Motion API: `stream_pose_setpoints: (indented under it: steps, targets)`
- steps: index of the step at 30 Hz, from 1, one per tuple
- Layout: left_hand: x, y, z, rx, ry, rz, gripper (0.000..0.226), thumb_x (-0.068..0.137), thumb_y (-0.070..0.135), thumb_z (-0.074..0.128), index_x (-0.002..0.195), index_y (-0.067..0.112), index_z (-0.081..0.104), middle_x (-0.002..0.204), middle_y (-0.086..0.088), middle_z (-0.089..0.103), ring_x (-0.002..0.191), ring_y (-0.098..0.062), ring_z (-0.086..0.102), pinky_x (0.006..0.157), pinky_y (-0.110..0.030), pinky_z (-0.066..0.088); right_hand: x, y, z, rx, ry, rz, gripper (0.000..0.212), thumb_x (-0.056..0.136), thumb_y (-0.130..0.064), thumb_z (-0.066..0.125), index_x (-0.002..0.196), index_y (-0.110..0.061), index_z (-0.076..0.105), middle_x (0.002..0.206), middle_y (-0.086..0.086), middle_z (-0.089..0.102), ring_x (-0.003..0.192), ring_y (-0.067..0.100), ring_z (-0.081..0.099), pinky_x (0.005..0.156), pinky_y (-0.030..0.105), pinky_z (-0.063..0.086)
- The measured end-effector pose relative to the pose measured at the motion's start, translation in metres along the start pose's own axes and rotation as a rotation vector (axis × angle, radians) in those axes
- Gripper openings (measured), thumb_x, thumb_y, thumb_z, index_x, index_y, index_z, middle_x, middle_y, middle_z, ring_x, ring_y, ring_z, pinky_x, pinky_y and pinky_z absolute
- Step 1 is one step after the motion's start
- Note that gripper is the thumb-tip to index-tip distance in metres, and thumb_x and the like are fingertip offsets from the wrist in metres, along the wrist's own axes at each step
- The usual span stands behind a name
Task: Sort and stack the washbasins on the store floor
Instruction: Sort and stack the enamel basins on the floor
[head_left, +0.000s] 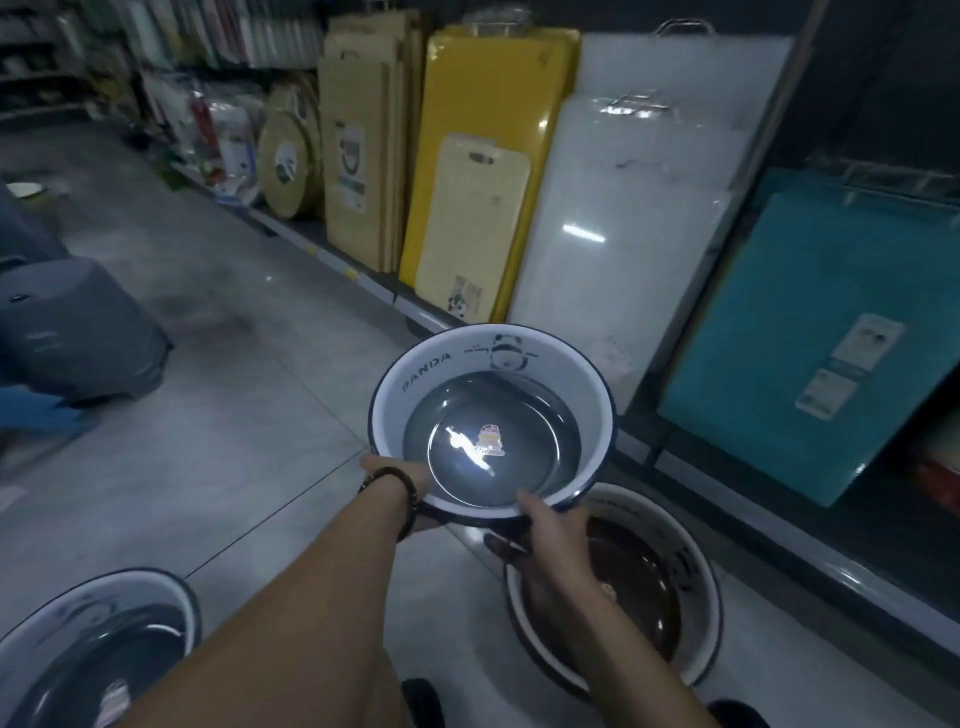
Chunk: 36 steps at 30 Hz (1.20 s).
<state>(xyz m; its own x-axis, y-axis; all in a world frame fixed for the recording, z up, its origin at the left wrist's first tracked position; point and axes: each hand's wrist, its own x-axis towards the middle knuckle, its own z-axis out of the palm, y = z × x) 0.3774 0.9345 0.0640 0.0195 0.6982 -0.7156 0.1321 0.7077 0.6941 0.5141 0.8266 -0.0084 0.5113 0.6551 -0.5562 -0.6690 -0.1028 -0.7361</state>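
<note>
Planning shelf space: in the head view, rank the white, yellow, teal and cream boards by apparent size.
1. white board
2. yellow board and teal board: they look alike; the teal one is nearer and cut off by the frame, so unranked
3. cream board

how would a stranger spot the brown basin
Find the cutting-board shelf on the right. On the floor at its foot, under the right hand, sits the brown basin. Its inside is brown; the held basin and the left one are grey.
</note>
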Motion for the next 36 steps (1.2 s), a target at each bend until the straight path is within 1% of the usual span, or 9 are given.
stream_pose_setpoints:
  steps: [4, 10, 13, 18, 23, 27, 31, 34, 36]
  targets:
    - [0.063, -0.012, 0.021, 0.126, 0.028, 0.080, 0.079, 0.054, 0.000, 0.065, 0.127, 0.026, 0.051, 0.124, -0.022, 0.062, 0.096, -0.048, 0.069, 0.075, -0.077, 0.053, 0.017, -0.058, -0.092, -0.321, 0.108, -0.073, 0.067, 0.081, -0.049, 0.086, 0.130, -0.012, 0.061, 0.107, 0.012, 0.080, 0.081, 0.030, 0.080, 0.078, 0.048, 0.065]
    - [0.003, -0.010, 0.068, 0.680, -0.150, 0.172, 0.047, 0.084, 0.004, 0.054, 0.122, 0.030, 0.050, 0.116, -0.019, 0.060, 0.096, -0.047, 0.067, 0.069, -0.066, 0.060, 0.017, -0.106, -0.208, -0.475, 0.247, -0.187, 0.042, 0.094, -0.020, 0.077, 0.134, -0.024, 0.062, 0.118, 0.004, 0.075, 0.090, 0.028, 0.078, 0.056, 0.034, 0.061]
    - [0.004, -0.014, 0.095, 0.724, -0.145, 0.230, 0.036, 0.090, 0.016, 0.065, 0.124, 0.023, 0.054, 0.113, -0.016, 0.065, 0.091, -0.039, 0.071, 0.071, -0.056, 0.064, 0.022, -0.087, -0.238, -0.530, 0.352, -0.196, 0.036, 0.091, -0.006, 0.070, 0.124, -0.020, 0.069, 0.107, 0.004, 0.078, 0.086, 0.029, 0.078, 0.061, 0.044, 0.066]
    - [0.017, -0.028, 0.133, 0.755, -0.168, -0.051, 0.031, 0.094, 0.018, 0.066, 0.118, -0.001, 0.061, 0.105, -0.025, 0.071, 0.095, -0.043, 0.073, 0.085, -0.061, 0.060, 0.044, -0.048, -0.262, -0.533, 0.507, -0.128, 0.048, 0.079, -0.013, 0.067, 0.123, -0.032, 0.066, 0.109, 0.008, 0.076, 0.088, 0.032, 0.076, 0.077, 0.059, 0.066]
    - [0.023, -0.052, 0.165, 0.807, -0.186, -0.325, 0.029, 0.103, 0.017, 0.056, 0.105, -0.012, 0.052, 0.105, -0.021, 0.063, 0.119, -0.041, 0.062, 0.107, -0.052, 0.050, 0.052, -0.031, -0.270, -0.615, 0.547, -0.086, 0.043, 0.096, -0.006, 0.066, 0.136, -0.019, 0.062, 0.110, 0.008, 0.067, 0.091, 0.029, 0.066, 0.059, 0.031, 0.057]
    - [0.029, -0.061, 0.191, 0.923, -0.202, -0.282, 0.048, 0.109, 0.018, 0.047, 0.147, -0.009, 0.039, 0.146, -0.025, 0.051, 0.138, -0.041, 0.048, 0.117, -0.050, 0.038, 0.066, -0.013, -0.277, -0.649, 0.520, -0.028, 0.032, 0.101, -0.009, 0.064, 0.133, -0.015, 0.063, 0.097, 0.004, 0.065, 0.086, 0.026, 0.064, 0.079, 0.041, 0.061]
    - [0.047, -0.059, 0.202, 1.010, -0.180, -0.176, 0.040, 0.111, 0.014, 0.039, 0.144, -0.008, 0.046, 0.152, -0.028, 0.047, 0.142, -0.038, 0.045, 0.113, -0.040, 0.040, 0.080, -0.006, -0.269, -0.743, 0.502, 0.006, 0.036, 0.103, -0.019, 0.058, 0.139, -0.022, 0.060, 0.106, 0.008, 0.068, 0.090, 0.029, 0.067, 0.085, 0.046, 0.062]
    - [0.061, -0.064, 0.188, 1.099, -0.216, -0.344, 0.034, 0.102, 0.024, 0.059, 0.106, -0.009, 0.050, 0.109, -0.029, 0.060, 0.120, -0.047, 0.057, 0.102, -0.057, 0.046, 0.097, -0.006, -0.271, -0.819, 0.544, 0.113, 0.045, 0.104, -0.032, 0.050, 0.149, -0.039, 0.050, 0.117, 0.013, 0.062, 0.094, 0.033, 0.065, 0.085, 0.043, 0.061]
    - [0.063, -0.064, 0.184, 1.101, -0.272, -0.509, 0.065, 0.094, 0.035, 0.066, 0.133, -0.010, 0.039, 0.130, -0.031, 0.055, 0.124, -0.050, 0.054, 0.107, -0.066, 0.042, 0.102, -0.007, -0.271, -0.780, 0.540, 0.157, 0.056, 0.104, -0.032, 0.047, 0.158, -0.044, 0.041, 0.126, 0.015, 0.060, 0.097, 0.034, 0.064, 0.090, 0.044, 0.060]
